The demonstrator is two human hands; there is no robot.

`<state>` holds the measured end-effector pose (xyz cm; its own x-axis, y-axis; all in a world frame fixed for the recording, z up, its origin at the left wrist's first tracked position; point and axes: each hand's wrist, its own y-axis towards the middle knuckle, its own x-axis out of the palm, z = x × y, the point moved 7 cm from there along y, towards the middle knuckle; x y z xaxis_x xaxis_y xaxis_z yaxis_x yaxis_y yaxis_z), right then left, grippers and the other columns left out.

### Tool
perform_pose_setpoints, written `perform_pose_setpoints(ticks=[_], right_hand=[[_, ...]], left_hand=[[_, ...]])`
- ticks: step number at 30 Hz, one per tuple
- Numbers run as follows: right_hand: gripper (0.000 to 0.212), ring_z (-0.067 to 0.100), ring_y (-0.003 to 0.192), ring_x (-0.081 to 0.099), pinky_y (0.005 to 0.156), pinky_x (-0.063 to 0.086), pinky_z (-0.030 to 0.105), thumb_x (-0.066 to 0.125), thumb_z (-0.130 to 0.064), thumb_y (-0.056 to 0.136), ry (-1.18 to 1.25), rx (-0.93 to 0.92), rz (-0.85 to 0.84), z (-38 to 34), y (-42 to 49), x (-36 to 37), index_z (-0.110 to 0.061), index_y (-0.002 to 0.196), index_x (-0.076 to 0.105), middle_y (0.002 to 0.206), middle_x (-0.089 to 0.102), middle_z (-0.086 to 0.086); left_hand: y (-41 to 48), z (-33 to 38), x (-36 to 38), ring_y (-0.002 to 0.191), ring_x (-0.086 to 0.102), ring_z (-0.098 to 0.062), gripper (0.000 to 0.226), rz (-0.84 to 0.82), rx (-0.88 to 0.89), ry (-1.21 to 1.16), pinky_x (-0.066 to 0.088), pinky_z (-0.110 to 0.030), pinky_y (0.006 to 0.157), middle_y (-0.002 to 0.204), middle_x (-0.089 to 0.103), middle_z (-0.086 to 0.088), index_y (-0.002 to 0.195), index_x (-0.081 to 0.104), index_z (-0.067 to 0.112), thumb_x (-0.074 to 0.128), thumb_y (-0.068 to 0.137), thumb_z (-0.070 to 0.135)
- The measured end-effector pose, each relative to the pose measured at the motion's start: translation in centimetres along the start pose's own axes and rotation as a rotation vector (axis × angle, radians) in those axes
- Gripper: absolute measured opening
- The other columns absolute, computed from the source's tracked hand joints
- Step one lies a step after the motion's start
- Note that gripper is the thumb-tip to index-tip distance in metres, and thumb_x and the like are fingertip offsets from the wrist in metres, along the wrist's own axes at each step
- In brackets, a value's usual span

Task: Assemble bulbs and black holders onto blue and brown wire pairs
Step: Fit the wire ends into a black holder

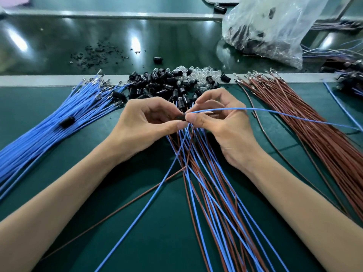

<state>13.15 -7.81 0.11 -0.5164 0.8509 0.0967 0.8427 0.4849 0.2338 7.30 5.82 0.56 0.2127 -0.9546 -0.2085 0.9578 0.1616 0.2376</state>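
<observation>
My left hand [145, 122] pinches a small black holder [181, 117] between thumb and fingers at the middle of the table. My right hand [222, 122] pinches the end of a blue wire [275, 113] right at the holder; the wire runs off to the right. Behind my hands lies a heap of black holders [157, 83] and clear bulbs [202, 75]. Loose blue wires [59, 122] fan out at the left, loose brown wires [314, 118] at the right. Finished blue-and-brown pairs [206, 189] lie under my hands, running toward me.
A clear plastic bag [275, 32] with more parts stands at the back right. Black scraps [94, 54] and one stray holder [158, 59] lie on the dark strip behind a pale ledge [39, 80]. More assembled pieces [351, 75] sit at the far right edge.
</observation>
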Motion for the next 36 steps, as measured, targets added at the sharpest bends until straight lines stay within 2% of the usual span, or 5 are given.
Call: perform_pose_setpoints(ticks=[9, 15, 21, 29, 36], right_hand=[[0.007, 0.020, 0.071, 0.066, 0.072, 0.057, 0.037, 0.073, -0.014, 0.076, 0.018, 0.068, 0.017, 0.62, -0.12, -0.15, -0.018, 0.071, 0.071, 0.077, 0.072, 0.007], [0.017, 0.005, 0.067, 0.062, 0.060, 0.047, 0.015, 0.075, -0.002, 0.076, -0.029, 0.022, 0.027, 0.44, 0.14, -0.19, -0.016, 0.070, 0.068, 0.073, 0.068, -0.009], [0.017, 0.006, 0.055, 0.056, 0.055, 0.044, 0.017, 0.078, -0.013, 0.075, -0.134, 0.013, 0.048, 0.47, 0.03, -0.35, -0.023, 0.066, 0.067, 0.060, 0.064, -0.007], [0.016, 0.006, 0.059, 0.054, 0.057, 0.040, 0.022, 0.081, -0.018, 0.074, -0.247, 0.014, 0.011, 0.42, -0.11, 0.21, -0.025, 0.067, 0.069, 0.065, 0.063, -0.007], [0.014, 0.007, 0.057, 0.064, 0.050, 0.045, 0.017, 0.066, -0.020, 0.086, -0.158, 0.050, 0.044, 0.41, -0.11, -0.11, -0.018, 0.076, 0.057, 0.063, 0.065, -0.006]], left_hand=[[-0.02, -0.07, -0.17, 0.070, 0.064, -0.013, 0.020, 0.010, 0.012, 0.011, 0.054, -0.025, 0.071, 0.076, 0.073, -0.004, 0.080, 0.069, 0.018, 0.078, 0.063, 0.024], [-0.02, 0.20, 0.08, 0.063, 0.062, -0.004, 0.020, -0.006, 0.028, 0.051, 0.051, -0.015, 0.064, 0.069, 0.071, 0.006, 0.081, 0.069, 0.014, 0.077, 0.065, 0.021], [-0.18, 0.32, 0.17, 0.066, 0.064, -0.008, 0.018, 0.006, 0.050, 0.075, 0.054, -0.023, 0.067, 0.080, 0.073, -0.003, 0.082, 0.069, 0.018, 0.077, 0.066, 0.023], [-0.23, 0.46, 0.11, 0.062, 0.063, -0.004, 0.013, 0.011, 0.056, 0.114, 0.049, -0.014, 0.061, 0.072, 0.073, 0.002, 0.081, 0.071, 0.014, 0.076, 0.071, 0.020], [-0.24, 0.55, -0.39, 0.066, 0.066, -0.036, 0.015, 0.082, 0.048, 0.127, 0.053, -0.051, 0.070, 0.076, 0.072, -0.011, 0.080, 0.071, 0.020, 0.077, 0.067, 0.025]])
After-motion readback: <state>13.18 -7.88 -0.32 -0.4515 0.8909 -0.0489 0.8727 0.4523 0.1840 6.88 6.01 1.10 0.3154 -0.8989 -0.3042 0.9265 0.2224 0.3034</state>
